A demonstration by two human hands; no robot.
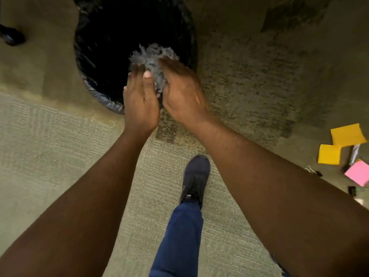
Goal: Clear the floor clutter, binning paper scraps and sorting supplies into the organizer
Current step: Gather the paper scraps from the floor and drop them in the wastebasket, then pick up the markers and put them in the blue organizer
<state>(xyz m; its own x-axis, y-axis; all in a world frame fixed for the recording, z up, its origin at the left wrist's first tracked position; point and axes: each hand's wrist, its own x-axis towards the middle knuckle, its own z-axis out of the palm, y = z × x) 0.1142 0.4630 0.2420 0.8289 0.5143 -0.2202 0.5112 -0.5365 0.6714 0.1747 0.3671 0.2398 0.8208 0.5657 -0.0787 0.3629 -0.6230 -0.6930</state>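
both hands, left hand and right hand, are cupping a wad of paper scraps directly above the bin's open mouth (fingers loosely closed), so releasing looks enough.

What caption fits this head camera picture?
Both hands, left and right, cup a wad of paper scraps over the black-lined bin.

head view | from above, facing steeply down | hands close below
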